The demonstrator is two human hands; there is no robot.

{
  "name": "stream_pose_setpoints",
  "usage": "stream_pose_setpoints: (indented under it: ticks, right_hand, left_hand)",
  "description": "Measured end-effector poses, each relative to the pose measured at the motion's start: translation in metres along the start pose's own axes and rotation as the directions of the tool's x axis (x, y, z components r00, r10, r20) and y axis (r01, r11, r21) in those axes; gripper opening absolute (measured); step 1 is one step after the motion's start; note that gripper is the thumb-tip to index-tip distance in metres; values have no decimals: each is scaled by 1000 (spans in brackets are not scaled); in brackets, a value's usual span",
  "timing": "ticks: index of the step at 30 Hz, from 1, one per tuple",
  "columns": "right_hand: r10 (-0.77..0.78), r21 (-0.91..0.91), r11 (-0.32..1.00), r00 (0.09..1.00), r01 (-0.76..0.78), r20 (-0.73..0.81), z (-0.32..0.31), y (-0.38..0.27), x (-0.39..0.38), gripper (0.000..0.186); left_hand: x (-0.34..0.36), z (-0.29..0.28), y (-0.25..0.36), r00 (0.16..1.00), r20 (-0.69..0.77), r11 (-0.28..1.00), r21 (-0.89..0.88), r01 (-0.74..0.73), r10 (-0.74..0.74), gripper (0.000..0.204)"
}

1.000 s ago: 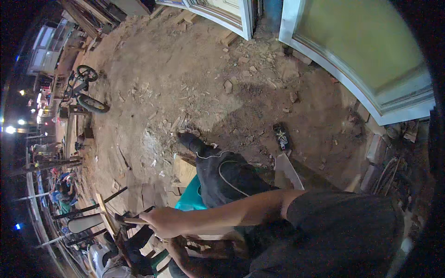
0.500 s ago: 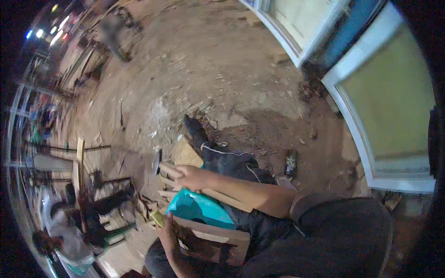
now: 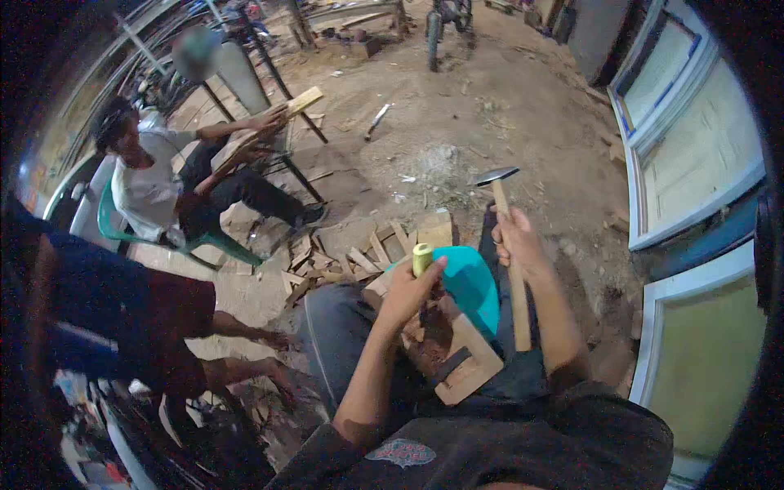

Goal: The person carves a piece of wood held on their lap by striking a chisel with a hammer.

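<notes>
My left hand point(image 3: 408, 294) is closed around the yellow-green handle of a chisel-like tool point(image 3: 421, 260); its lower end is hidden behind my fingers and the wood. In my right hand point(image 3: 523, 241) is a hammer point(image 3: 517, 306), gripped partway up its pale wooden handle with the metal head at the top. The hammer stands apart from the tool, to its right. Below my hands, across my lap, lies a brown wooden workpiece point(image 3: 478, 359) with a dark slot or strip near its near end. A teal plastic surface point(image 3: 474, 286) shows between my hands.
Wood offcuts point(image 3: 359, 261) lie heaped beyond my left leg. At left, a person point(image 3: 151, 175) sits on a green chair point(image 3: 106, 212) holding wooden strips point(image 3: 282, 114); another person's legs point(image 3: 245, 351) are close beside me. White-framed panels point(image 3: 645, 327) stand at right.
The view has swung leftward and levelled, bringing the seated person fully in. My right hand has moved from over the teal surface to its right, with the hammer raised upright.
</notes>
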State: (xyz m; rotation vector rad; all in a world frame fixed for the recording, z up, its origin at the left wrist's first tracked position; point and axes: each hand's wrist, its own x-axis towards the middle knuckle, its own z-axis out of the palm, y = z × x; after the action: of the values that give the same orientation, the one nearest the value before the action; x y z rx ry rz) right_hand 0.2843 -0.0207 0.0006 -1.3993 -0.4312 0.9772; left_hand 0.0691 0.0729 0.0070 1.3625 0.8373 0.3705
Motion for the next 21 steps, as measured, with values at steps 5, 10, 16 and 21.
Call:
stream_pose_setpoints:
  ticks: [5, 10, 16, 21]
  right_hand:
    - [-90, -152, 982, 988, 109, 125, 36, -72, -66, 23]
    - [-64, -427, 882, 948, 200, 312, 58, -102, -102, 23]
    - [-296, -677, 428, 800, 599, 521, 83, -113, -118, 32]
    - [-297, -619, 213, 654, 756, 696, 76, -84, -100, 22]
  left_hand:
    - [-10, -10, -2, 943, 91, 929, 165, -332, 321, 28]
    - [-31, -22, 10, 926, 137, 892, 249, -377, 353, 30]
    - [-40, -28, 13, 933, 95, 909, 210, -359, 347, 30]
    - [-48, -29, 8, 918, 54, 902, 174, -395, 392, 28]
